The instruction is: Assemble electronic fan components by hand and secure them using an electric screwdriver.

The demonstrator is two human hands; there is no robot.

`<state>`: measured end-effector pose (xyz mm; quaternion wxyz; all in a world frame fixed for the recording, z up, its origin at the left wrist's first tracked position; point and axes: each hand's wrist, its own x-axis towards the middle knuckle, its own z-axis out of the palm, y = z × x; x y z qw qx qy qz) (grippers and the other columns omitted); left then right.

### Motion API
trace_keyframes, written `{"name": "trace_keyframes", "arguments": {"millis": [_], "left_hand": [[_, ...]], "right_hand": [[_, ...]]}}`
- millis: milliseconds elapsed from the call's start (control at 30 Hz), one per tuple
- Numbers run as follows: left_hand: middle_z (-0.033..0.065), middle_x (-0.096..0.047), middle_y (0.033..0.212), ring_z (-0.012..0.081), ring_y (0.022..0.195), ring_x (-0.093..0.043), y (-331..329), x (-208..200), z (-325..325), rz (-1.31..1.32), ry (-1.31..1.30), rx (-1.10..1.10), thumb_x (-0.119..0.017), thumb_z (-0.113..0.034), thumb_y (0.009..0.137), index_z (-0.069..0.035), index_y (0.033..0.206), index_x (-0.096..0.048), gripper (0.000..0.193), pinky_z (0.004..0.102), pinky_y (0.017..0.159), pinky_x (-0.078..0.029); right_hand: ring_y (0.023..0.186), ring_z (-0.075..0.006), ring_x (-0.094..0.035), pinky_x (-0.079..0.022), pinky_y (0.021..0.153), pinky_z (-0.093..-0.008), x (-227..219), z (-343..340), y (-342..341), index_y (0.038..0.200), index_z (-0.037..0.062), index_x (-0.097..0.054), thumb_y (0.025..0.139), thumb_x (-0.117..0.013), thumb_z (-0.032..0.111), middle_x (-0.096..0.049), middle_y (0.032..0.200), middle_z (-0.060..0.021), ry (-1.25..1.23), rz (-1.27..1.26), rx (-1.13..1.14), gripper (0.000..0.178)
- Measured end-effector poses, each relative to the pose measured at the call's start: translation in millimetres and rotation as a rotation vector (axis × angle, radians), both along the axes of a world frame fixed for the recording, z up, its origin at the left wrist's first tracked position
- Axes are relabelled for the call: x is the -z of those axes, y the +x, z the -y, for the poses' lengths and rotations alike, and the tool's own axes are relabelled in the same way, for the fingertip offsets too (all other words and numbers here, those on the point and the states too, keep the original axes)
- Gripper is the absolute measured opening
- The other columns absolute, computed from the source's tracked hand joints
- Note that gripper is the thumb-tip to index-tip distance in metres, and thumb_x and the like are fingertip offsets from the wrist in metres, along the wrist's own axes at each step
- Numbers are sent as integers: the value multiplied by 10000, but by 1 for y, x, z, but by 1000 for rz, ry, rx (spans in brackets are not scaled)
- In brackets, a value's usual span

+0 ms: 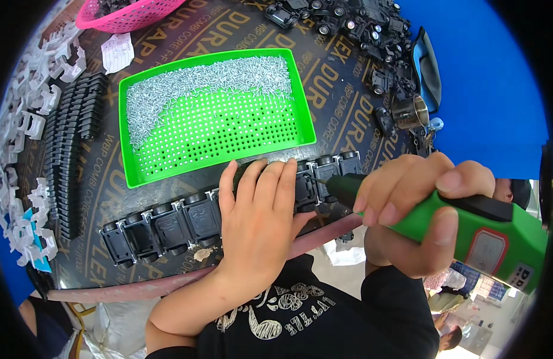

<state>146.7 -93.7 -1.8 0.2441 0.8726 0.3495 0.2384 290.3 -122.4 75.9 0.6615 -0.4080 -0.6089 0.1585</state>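
A row of black toy car chassis (171, 228), wheels showing, lies along the near edge of the table. My left hand (257, 209) spans the row's middle, fingertips at its far side and thumb at its near side, holding a chassis and hiding some of the others. In my right hand (420, 203) is a green electric screwdriver (497, 239) with a black nose. Its thin bit points left at a chassis (306, 186) just right of my left hand; I cannot tell whether it touches a screw. Beyond the row, a green perforated tray (217, 137) holds many small silver screws (211, 75).
Black plastic parts (64, 161) are stacked at left, beside white-grey plastic pieces (34, 122). A pink basket (130, 19) and a paper slip (117, 52) lie at the back. More black toy cars (354, 30) pile up at far right, near a metal cup (410, 112).
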Motion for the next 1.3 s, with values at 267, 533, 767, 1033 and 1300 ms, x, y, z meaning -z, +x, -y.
{"name": "trace_keyframes", "arguments": {"millis": [267,533,767,1033,1300], "left_hand": [[82,-559,1212,273,1188,-495,1,-4,-2,-20,-53,28,-800,-204,671,-53,1303,-517,708,507,1104,-236],[102,-549,1177,267,1151,-508,3,-5,-4,-21,10,34,-787,-243,676,1,1255,-529,680,520,1087,-272],[97,-544,1168,254,1136,-511,2,-6,-3,-37,-7,38,-776,-248,687,-2,1253,-526,667,514,1085,-271],[96,-540,1205,268,1164,-487,3,-7,-1,-54,-15,43,-781,-307,698,-24,1298,-511,715,521,1085,-260],[108,-530,1240,281,1179,-480,-5,-8,-3,-77,-27,31,-767,-364,714,-4,1292,-516,726,532,1088,-257]], "right_hand": [[438,-183,-475,-466,436,-318,10,1,9,1085,50,-401,919,-522,210,-529,638,-106,-124,35,-4,261],[409,-179,-525,-487,412,-296,17,-26,26,895,34,-522,853,-685,194,-558,574,-67,2,159,-370,233],[434,-180,-512,-460,419,-308,17,-8,6,885,45,-510,848,-745,293,-536,558,-60,-241,-30,-39,344],[483,-183,-461,-457,453,-338,-4,-33,38,1146,33,-439,980,-406,198,-497,649,-99,24,-153,-173,237],[434,-184,-471,-450,430,-325,37,-73,47,1100,22,-425,940,-494,134,-508,592,-114,-71,-26,-22,207]]}}
